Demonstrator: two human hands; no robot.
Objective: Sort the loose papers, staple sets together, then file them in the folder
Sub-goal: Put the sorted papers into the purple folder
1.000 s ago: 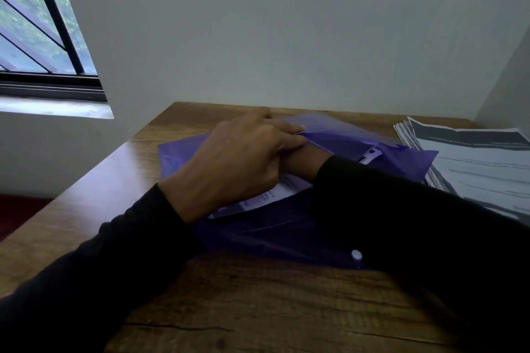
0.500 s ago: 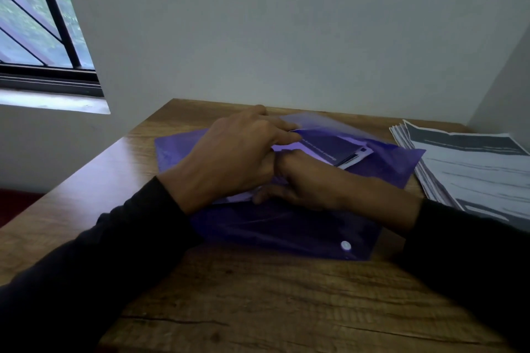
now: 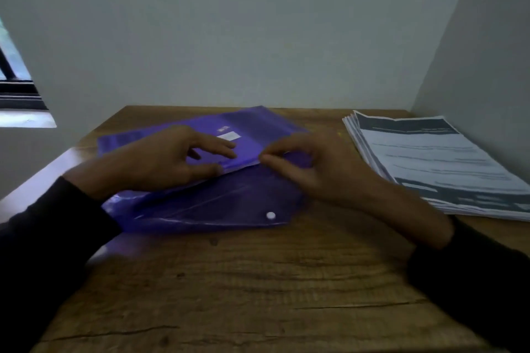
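Drawn back out of the folder (image 3: 183, 203) since 0.5 s ago and spread apart. Left hand (image 3: 160, 163) lying on its purple cover, fingers loosely extended. Right hand (image 3: 312, 169) resting beside the flap edge, fingers relaxed, gripping nothing. Farther right on the table (image 3: 243, 295), 1 stack of papers (image 3: 436, 160).

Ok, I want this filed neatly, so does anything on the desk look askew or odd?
The purple folder lies skewed on the wooden desk, its flap open and snap button unfastened. The paper stack at right is fanned, edges uneven. Nothing looks spilled or torn.
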